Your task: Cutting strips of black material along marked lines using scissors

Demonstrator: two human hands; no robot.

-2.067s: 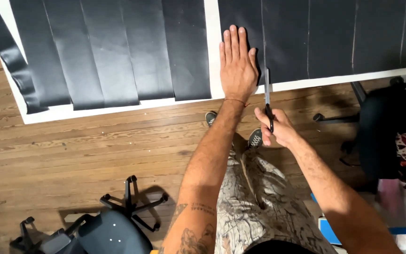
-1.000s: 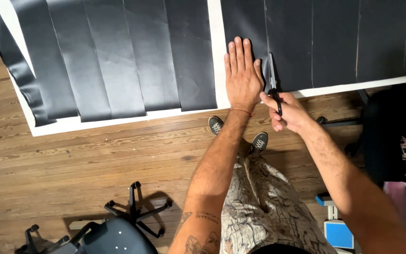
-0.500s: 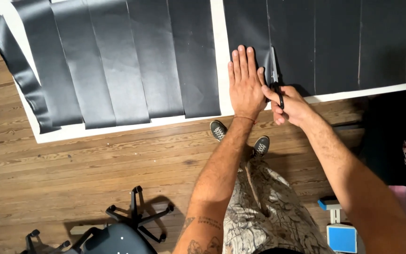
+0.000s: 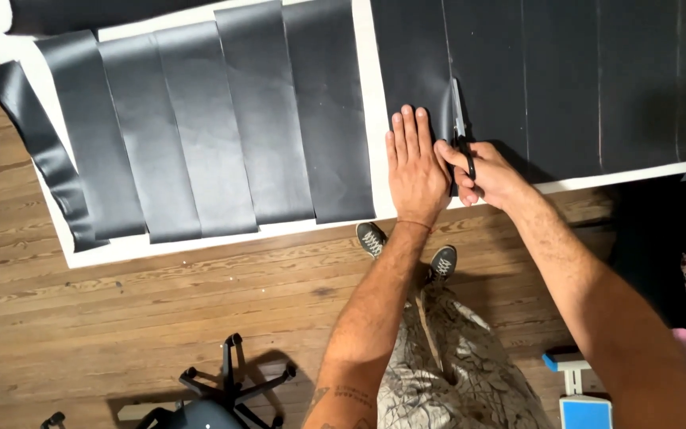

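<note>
Black sheet (image 4: 565, 87): a big dark sheet spread flat at the far right, on a white board (image 4: 365, 103) that lies on the wood floor; thin pale lines run along it from near to far.
Scissors (image 4: 460, 127): upright along one of those pale lines, blades pointing away, already inside the sheet's near edge.
Right hand (image 4: 487, 176): fingers closed through the black handles of the scissors, gripping them, at the sheet's near edge.
Left hand (image 4: 416, 168): open and flat, palm down, pressing the sheet just left of the blades; it grips nothing, and its thumb side is right beside the right hand.
Cut strips (image 4: 200, 135): several black strips lying side by side on the board's left part, the leftmost one curling off the edge onto the floor.
Shoes (image 4: 406, 248): two grey laced shoes on the floor, just near the board's edge, below the hands.
Office chair (image 4: 216, 389): black wheeled base, near left, well apart from the board.
</note>
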